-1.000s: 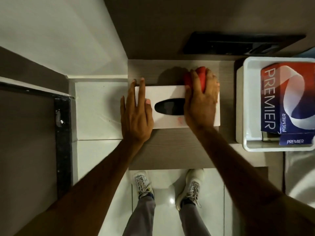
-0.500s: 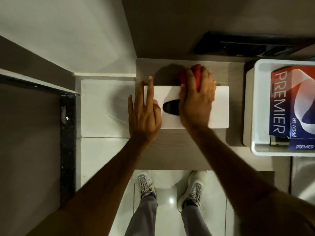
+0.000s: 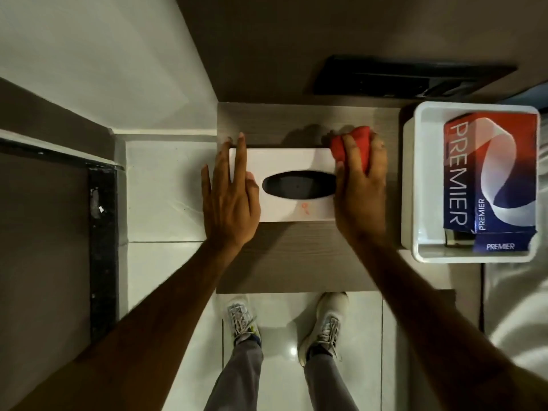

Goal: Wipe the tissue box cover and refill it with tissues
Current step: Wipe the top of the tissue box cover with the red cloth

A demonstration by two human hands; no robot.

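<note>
Currently: wiping tissue box cover (image 3: 284, 161)
Right hand (image 3: 360, 191), closed round red cloth (image 3: 351, 146), has swept to the right end; left hand (image 3: 229, 197) flat, steadying; refill pending

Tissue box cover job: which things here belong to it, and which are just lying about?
Belongs to the job:
white tissue box cover
red cloth, in the right hand
left hand, steadying the cover
Premier tissue packs in the white bin

Lying about:
black object behind the shelf
</note>
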